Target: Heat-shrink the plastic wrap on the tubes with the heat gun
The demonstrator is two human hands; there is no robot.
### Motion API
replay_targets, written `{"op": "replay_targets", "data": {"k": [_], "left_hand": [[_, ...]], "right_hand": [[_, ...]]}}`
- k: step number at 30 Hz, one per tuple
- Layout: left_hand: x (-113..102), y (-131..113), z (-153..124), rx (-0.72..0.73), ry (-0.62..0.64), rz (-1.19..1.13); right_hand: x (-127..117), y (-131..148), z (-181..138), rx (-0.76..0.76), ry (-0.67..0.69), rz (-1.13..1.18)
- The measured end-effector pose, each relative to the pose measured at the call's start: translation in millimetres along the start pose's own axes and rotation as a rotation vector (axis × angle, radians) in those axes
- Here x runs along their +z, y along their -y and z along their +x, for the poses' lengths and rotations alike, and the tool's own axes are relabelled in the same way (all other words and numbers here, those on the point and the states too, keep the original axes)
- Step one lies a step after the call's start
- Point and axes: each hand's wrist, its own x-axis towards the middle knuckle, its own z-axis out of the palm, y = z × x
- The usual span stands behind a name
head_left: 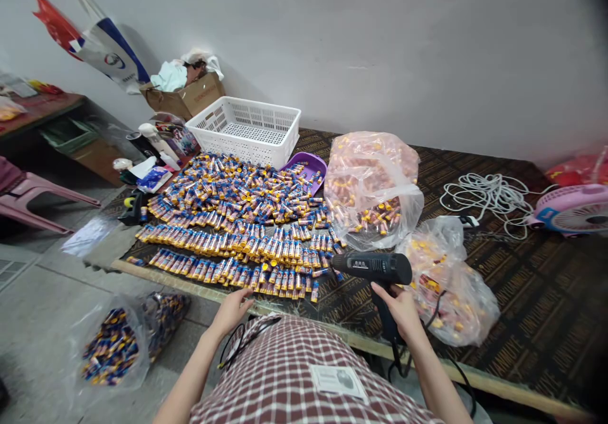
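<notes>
My right hand (403, 313) is wrapped round the handle of a black heat gun (373, 267), its nozzle pointing left over the right end of the rows. At the table's front edge my left hand (235, 310) rests with fingers stretched out and nothing visible in it, just below the front row. Small tubes with blue and yellow ends (204, 267) lie side by side in rows close to both hands. Behind them spreads a loose heap of the same tubes (228, 189). A black cord (460, 373) trails near my right forearm.
A white plastic crate (280, 151) and a purple scoop (320, 165) stand behind the heap. Clear bags of tubes (375, 151) and yellow-capped pieces (456, 284) lie to the right, near a coiled white cable (489, 196) and pink fan (570, 208). Another open bag (111, 348) sits on the floor.
</notes>
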Motion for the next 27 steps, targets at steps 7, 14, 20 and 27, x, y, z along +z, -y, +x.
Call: {"op": "replay_targets", "data": {"k": [7,14,20,27], "left_hand": [[-4.3,-6.9,-12.2,-0.021,-0.003,0.038],[-10.1,-8.6,-34.4,-0.064,-0.08,0.008],[-13.9,11.2,-57.5,-0.076,-0.13,-0.034],[-28.1,59.3,-65.4,-0.141,-0.186,-0.077]], "right_hand": [[16.1,10.9,-5.5,-0.038,0.086,0.042],[43.2,38.7,-8.6,-0.017,0.236,0.116],[76.4,57.1,-4.7,-0.074,0.271,0.067],[133.5,73.6,-9.6,-0.164,0.305,0.027]]}}
